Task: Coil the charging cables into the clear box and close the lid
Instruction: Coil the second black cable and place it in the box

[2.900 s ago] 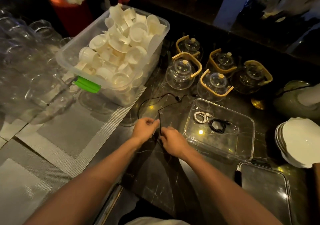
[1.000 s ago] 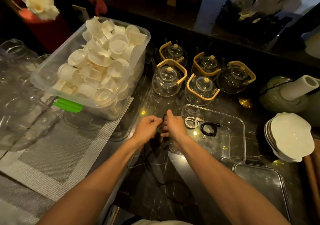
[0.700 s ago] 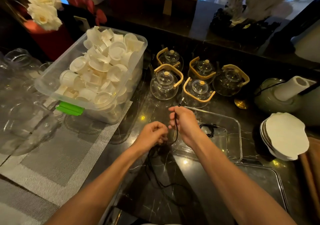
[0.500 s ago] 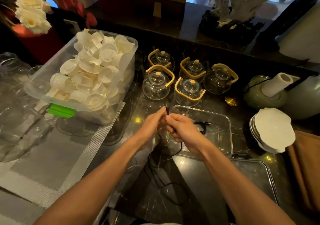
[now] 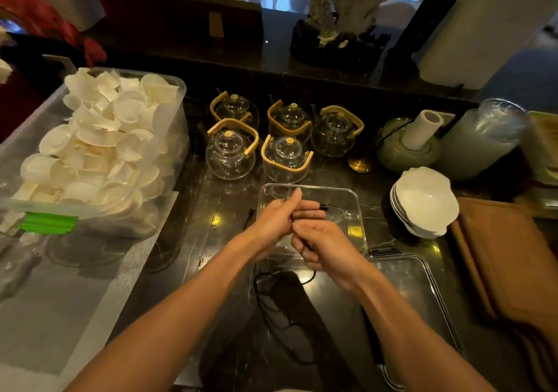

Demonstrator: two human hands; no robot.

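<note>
A thin black charging cable (image 5: 265, 304) trails in loose loops over the dark marble counter below my hands. My left hand (image 5: 279, 221) and my right hand (image 5: 323, 245) meet over the near left part of the clear box (image 5: 354, 198), and both pinch the cable's upper end. The rest of that end is hidden between my fingers. The plug of another black cable (image 5: 324, 207) shows inside the box just past my left fingers. The clear lid (image 5: 422, 283) lies flat to the right of my right forearm.
Several glass teapots (image 5: 231, 150) with wooden handles stand right behind the box. A big plastic tub of white cups (image 5: 90, 150) sits at the left on a grey mat (image 5: 60, 301). Stacked white dishes (image 5: 422, 201) and brown cloth (image 5: 507, 265) are at the right.
My hands have come together and shifted right, over the box. The long stretch of cable that lay beyond them now hangs in loops below them. The view has tilted up.
</note>
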